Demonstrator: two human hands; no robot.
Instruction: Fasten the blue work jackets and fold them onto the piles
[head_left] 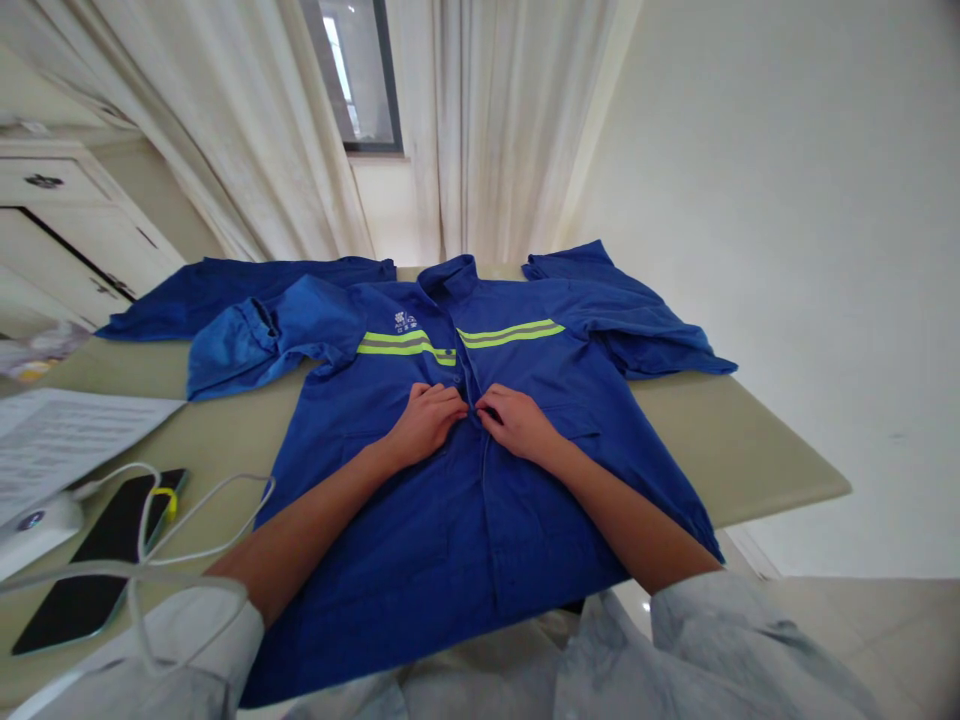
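A blue work jacket (442, 530) lay face up on the bench (720, 440), its collar at the far side and its hem toward the person. 2 yellow-green reflective stripes crossed the chest, and both sleeves were spread outward. The left hand (424, 425) and right hand (517, 422) met at the centre placket (472, 408), just below the stripes. Each grip was drawn together on the placket, the 2 hands almost touching, though the fingers hid exactly what they pinched. Left of the left forearm (300, 540) lay a black smartphone (90, 570), with a white cable (202, 500) looped over it. Printed papers (67, 440) lay farther up the bench. White curtains (487, 120) hung beyond the bench, and a white cabinet (60, 220) stood at the far left.
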